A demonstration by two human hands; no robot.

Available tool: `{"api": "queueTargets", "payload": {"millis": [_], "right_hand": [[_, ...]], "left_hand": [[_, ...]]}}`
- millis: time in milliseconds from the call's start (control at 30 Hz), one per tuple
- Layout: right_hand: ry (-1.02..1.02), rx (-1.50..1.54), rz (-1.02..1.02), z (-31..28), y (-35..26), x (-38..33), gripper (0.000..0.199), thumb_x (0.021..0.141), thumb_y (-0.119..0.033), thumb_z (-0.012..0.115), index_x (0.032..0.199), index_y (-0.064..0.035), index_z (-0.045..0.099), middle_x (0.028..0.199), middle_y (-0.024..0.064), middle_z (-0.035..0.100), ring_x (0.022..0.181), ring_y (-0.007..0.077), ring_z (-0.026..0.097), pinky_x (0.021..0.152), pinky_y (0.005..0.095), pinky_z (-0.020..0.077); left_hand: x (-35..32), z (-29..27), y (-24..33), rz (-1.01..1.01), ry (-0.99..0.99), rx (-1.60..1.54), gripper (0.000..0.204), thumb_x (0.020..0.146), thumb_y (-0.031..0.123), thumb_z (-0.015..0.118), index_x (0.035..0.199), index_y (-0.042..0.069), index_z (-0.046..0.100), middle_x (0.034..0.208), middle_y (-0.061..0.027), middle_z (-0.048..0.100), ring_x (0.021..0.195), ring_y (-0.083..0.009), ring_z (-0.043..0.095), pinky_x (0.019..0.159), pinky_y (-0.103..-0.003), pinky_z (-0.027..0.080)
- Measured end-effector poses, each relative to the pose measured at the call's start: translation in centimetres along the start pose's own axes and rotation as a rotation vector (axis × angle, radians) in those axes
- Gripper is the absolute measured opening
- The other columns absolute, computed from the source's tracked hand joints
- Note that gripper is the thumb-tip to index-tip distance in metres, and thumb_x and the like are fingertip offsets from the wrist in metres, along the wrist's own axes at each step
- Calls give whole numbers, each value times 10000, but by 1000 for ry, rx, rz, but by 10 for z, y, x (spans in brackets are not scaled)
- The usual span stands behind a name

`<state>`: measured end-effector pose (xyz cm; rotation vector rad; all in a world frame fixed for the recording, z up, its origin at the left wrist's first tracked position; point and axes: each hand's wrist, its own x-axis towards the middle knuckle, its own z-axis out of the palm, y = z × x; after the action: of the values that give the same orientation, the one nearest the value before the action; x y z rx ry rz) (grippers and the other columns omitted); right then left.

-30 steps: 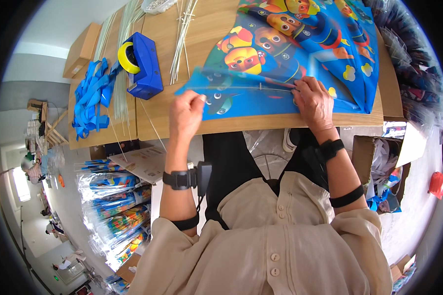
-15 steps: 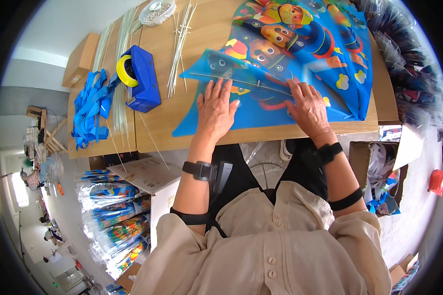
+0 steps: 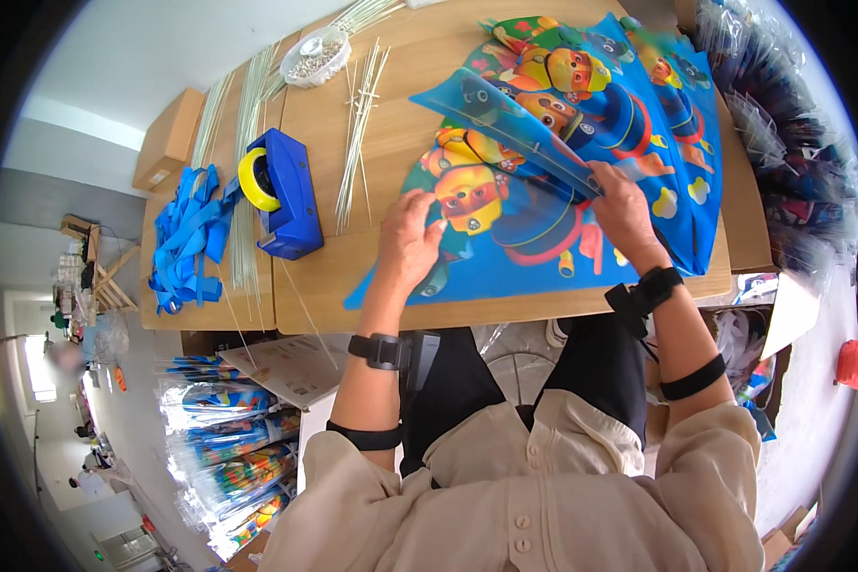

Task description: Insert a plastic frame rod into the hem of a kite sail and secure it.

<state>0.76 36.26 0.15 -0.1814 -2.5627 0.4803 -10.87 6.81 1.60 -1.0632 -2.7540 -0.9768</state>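
Note:
A blue kite sail printed with cartoon dogs lies over the right part of the table. One strip of it is lifted into a slanting flap, with a thin rod lying along it. My right hand pinches the near end of that flap. At the sail's left side is my left hand, its fingers apart and slightly curved, gripping nothing. Whether its fingertips touch the sail I cannot tell. More printed sails lie beneath and beyond it.
Left on the wooden table are a blue tape dispenser, blue ribbons, bundled thin rods, a tub of small parts and a cardboard box. Bagged kites stand below left; more plastic bags line the right.
The flap with the rod has risen and swung up to the right, uncovering more printed sail. My left hand has come off it and moved lower. My right hand has changed to a pinch.

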Motion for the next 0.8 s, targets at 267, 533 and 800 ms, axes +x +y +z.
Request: {"api": "queueTargets", "payload": {"millis": [267, 533, 800], "right_hand": [[-262, 742, 453, -35, 2, 29, 460, 746, -100, 691, 1164, 25, 547, 864, 53, 608, 787, 132, 572, 698, 266, 468], [-27, 975, 581, -51, 63, 34, 478, 715, -37, 701, 1165, 33, 555, 726, 36, 583, 625, 108, 548, 571, 223, 419], [158, 155, 695, -73, 115, 41, 430, 747, -87, 559, 1148, 67, 532, 780, 206, 643, 713, 227, 657, 683, 313, 495]], "left_hand": [[46, 4, 21, 176, -18, 41, 298, 759, 47, 631, 1047, -8, 575, 1083, -167, 573, 1050, -342, 529, 908, -401, 433], [73, 1, 21, -72, -84, -26, 273, 796, 102, 618, 1040, -16, 589, 1101, -187, 583, 1034, -349, 550, 889, -395, 444], [55, -32, -57, -449, 207, 429, 234, 764, 121, 651, 892, -50, 554, 928, -237, 577, 857, -397, 573, 736, -464, 465]]}}
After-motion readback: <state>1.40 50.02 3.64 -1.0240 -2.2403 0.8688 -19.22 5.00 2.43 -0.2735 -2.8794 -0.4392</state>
